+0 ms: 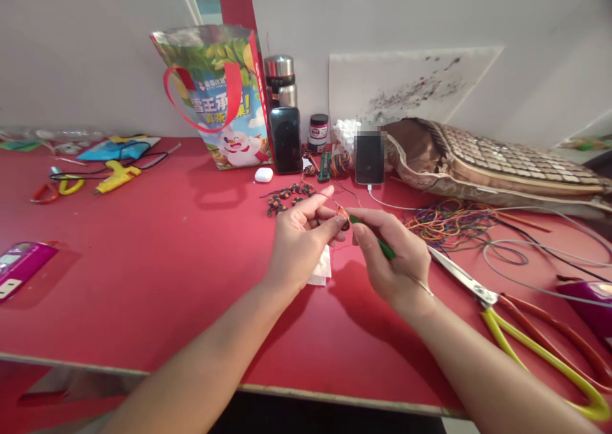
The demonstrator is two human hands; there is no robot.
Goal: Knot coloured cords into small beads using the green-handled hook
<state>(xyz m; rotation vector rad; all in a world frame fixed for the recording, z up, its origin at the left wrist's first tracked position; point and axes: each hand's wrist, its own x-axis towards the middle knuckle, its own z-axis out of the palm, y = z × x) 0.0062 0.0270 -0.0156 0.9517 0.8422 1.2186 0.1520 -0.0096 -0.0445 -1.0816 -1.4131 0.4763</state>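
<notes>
My left hand (pixel 302 238) pinches a small crochet piece (pixel 342 215) of dark, orange and red yarn between thumb and fingers, with a strand running up over the raised forefinger. In my right hand (pixel 399 252) is a crochet hook with a green handle (pixel 386 249), gripped like a pen. Its tip meets the piece, though the fingers hide the exact stitch. Just beyond the left hand lies a cluster of small crocheted flowers (pixel 285 195) in similar colours. A ball of multicoloured yarn (pixel 341 164) sits farther back. White paper (pixel 323 274) is partly hidden beneath the hands.
Large scissors (pixel 488 297) and tangled yarn (pixel 444 224) lie at right, near a sequined bag (pixel 516 157). Behind stand two phones, one a black phone (pixel 287 141), and a gift bag (pixel 224 102). A yellow glue gun (pixel 117 176) is at left. The red table's front edge (pixel 287 392) runs below my arms.
</notes>
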